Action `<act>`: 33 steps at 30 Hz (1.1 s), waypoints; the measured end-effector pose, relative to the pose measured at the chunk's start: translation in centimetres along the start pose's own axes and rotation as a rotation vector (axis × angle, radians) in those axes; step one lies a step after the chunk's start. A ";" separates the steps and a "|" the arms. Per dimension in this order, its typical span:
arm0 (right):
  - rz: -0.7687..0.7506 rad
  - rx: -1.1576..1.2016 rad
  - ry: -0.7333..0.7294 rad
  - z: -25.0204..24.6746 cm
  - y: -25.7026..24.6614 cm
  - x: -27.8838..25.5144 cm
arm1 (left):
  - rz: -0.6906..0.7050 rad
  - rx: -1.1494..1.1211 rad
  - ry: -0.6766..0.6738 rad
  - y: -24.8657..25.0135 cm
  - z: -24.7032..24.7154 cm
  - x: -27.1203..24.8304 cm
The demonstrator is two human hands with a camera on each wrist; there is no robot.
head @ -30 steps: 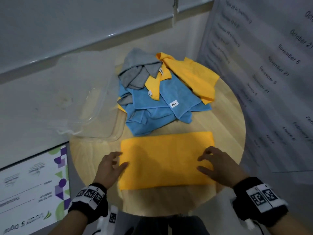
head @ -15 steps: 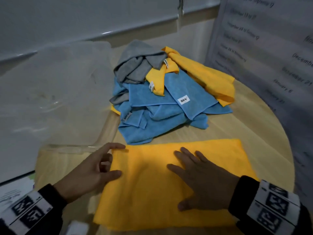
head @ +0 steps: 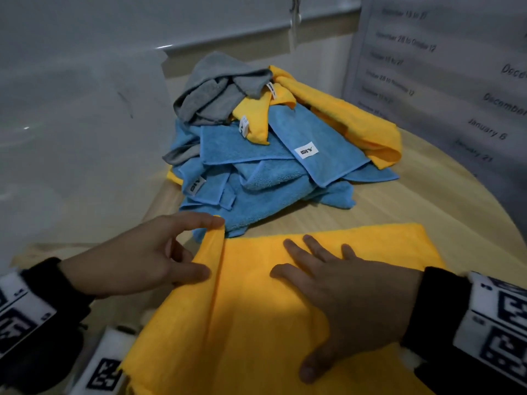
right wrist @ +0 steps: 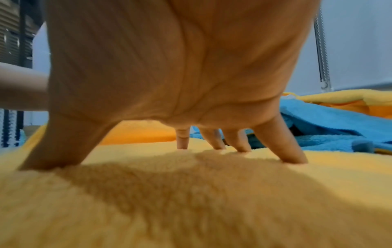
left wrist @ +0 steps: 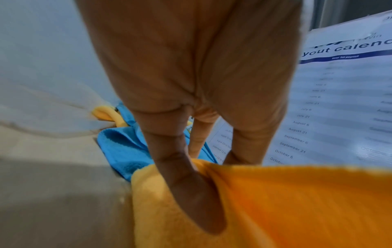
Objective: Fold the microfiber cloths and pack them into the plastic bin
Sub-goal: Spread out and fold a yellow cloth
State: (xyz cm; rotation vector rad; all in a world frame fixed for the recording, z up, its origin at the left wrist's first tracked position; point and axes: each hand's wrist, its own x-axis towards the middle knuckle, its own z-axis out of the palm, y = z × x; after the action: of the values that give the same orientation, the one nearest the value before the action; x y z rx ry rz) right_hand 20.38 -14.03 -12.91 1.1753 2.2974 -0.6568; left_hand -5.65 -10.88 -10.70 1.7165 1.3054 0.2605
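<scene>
A yellow microfiber cloth [head: 256, 323], folded once, lies on the round wooden table [head: 427, 201] nearest me. My left hand [head: 212, 246] pinches its left edge between thumb and fingers and holds that edge raised off the table; the left wrist view shows the thumb [left wrist: 186, 184] dug into the yellow cloth [left wrist: 297, 209]. My right hand [head: 336, 286] lies flat on the middle of the cloth, its fingers [right wrist: 284, 142] spread and pressing the yellow cloth [right wrist: 191, 201] down. The clear plastic bin [head: 79, 143] stands at the left, hard to make out.
A loose pile of blue, grey and yellow cloths [head: 271, 155] sits behind the flat cloth, its blue edge close to my left fingertips. A printed calendar board [head: 456, 81] stands along the table's right side. A wall runs behind.
My right hand slid from the cloth's right end to its middle and flattened. My left hand took hold of the left edge and lifted it. The head camera moved closer.
</scene>
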 end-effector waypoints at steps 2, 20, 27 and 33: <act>0.015 -0.001 -0.010 -0.2 -0.3 -0.3 | 0.010 0.069 0.046 0.6 0.8 -0.3; 0.268 -0.053 0.107 1.3 -2.3 -3.7 | 0.014 0.451 0.125 9.5 6.5 -3.4; 0.306 0.042 0.152 3.4 -2.3 -5.3 | 0.042 0.392 0.031 8.2 10.1 -1.5; 0.249 0.134 0.195 3.8 -2.9 -6.1 | 0.192 0.611 -0.040 4.4 9.5 -6.0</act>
State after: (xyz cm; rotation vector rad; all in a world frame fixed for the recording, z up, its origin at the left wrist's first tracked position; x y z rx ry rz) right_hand 21.89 -21.54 -11.60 1.6218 2.2361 -0.6341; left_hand 0.77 -21.04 -10.43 2.3513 1.2676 -0.0786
